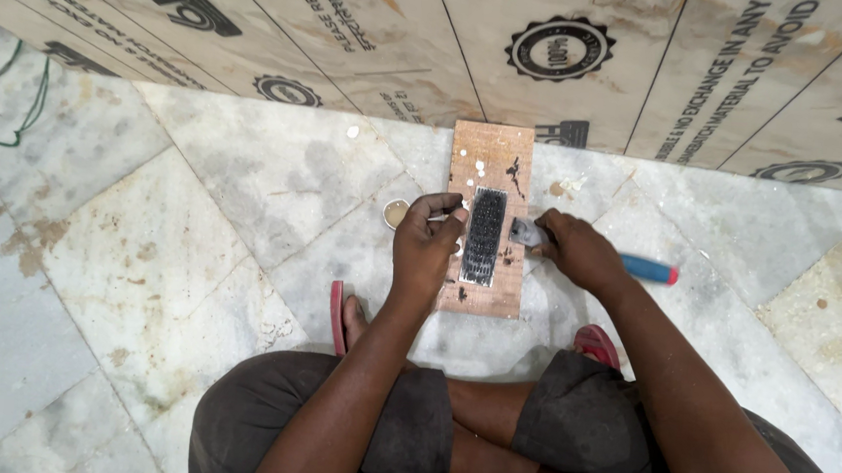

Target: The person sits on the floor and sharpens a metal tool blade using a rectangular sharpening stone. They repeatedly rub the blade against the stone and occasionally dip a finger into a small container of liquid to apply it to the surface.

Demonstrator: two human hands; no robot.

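On board (479, 300), black strip (484, 237) between fingers (446, 209)

green wire (25, 110), red sandal (336, 315), marble floor (144, 247)

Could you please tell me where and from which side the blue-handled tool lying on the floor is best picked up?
Probably by the blue handle, coming from the right. The tool lies nearly flat on the marble floor, handle pointing right and clear of the wooden board. Its grey head end is covered by the right hand, so the handle is the only free, rounded part to wrap the fingers around.
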